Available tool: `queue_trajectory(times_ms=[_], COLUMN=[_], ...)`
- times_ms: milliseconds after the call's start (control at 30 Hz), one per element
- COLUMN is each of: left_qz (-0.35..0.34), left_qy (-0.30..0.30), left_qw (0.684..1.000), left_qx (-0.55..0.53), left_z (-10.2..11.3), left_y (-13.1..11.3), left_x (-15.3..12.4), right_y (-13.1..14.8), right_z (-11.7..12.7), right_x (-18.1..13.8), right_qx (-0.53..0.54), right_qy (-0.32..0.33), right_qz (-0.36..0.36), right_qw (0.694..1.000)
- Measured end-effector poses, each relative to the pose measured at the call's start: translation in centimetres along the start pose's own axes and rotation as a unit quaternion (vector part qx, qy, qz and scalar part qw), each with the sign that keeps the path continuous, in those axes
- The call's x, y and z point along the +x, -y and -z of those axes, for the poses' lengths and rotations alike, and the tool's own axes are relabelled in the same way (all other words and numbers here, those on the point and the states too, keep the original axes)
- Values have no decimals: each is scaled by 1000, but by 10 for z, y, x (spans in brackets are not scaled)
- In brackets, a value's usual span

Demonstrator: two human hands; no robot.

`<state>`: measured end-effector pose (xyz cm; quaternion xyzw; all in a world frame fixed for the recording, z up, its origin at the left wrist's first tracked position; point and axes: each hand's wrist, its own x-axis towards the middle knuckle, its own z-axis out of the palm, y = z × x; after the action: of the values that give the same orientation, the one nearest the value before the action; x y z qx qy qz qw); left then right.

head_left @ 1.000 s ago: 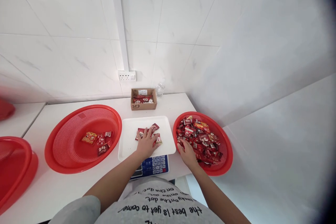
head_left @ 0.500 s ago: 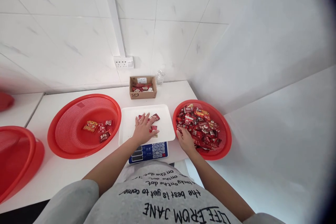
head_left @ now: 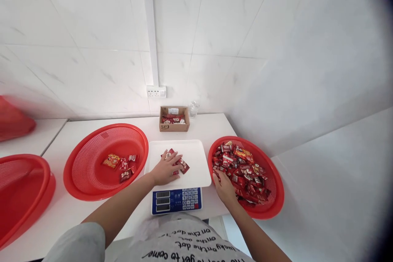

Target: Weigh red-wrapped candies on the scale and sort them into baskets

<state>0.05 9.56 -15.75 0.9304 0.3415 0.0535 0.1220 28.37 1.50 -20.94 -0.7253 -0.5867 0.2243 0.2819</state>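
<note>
On the white tray (head_left: 193,155) of a scale, my left hand (head_left: 164,170) lies over several small red packets (head_left: 185,166), its fingers curled around them. Their ends stick out past the fingers; the rest are covered. My right hand (head_left: 225,188) is at the left side of the right red basket (head_left: 278,196), fingers bent inward over the rim. What its fingertips hold is hard to make out. This basket contains a heap of red snack packets (head_left: 241,172). Below the tray, the scale's blue panel (head_left: 177,200) shows dark displays and number keys.
Left of the scale, a red basket (head_left: 81,172) holds a few packets (head_left: 125,175). Another red basket (head_left: 27,196) stands farther left. Behind the tray are a cardboard box (head_left: 174,126) of red packets and a clear container (head_left: 193,108). Walls border the table's back and right.
My left hand has drawn the scattered packets on the tray closer together, its fingers more bent. My right hand stays at the basket's left rim. The camera view has tilted up.
</note>
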Motion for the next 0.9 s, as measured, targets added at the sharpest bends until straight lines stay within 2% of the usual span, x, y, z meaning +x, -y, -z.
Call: queue_trajectory(times_ms=[67,167,233,300,367,467,567,633,700,833,900], left_qz=[89,276,341,352,331,260,177,145,164,328,358], left_qy=[-40,-89,-93,-91,-93,-86,-50,-32,-49,-95,-93], left_qw=[995,957,935,931,939,962,983,989,985,940,929], left_qx=[6,-1,-17,-23,-15,-7,-11,-8,8,18,8], left_z=[-4,-20,-31,-38,-41,-37,-28,-24,-23,-31,-35], left_y=[-9,-29,-38,-41,-38,-27,-14,-10,-10,-20,-25], left_x=[1,14,23,29,29,22,14,9,7,11,13], right_y=[-2,-3,-4,-4,-4,-5,-6,-7,-8,-9,-8], right_z=[-1,-1,-2,-2,-2,-2,-2,-3,-3,-4,-4], right_x=[1,1,1,1,1,1,1,1,1,2,2], right_qx=[2,6,7,8,9,7,11,16,15,8,5], right_qy=[0,-1,-1,-3,-1,1,0,-2,-3,1,6], right_qz=[-6,-10,-11,-10,-7,-13,-14,-9,-7,-12,-14], right_qw=[1000,1000,1000,1000,1000,1000,1000,1000,1000,1000,1000])
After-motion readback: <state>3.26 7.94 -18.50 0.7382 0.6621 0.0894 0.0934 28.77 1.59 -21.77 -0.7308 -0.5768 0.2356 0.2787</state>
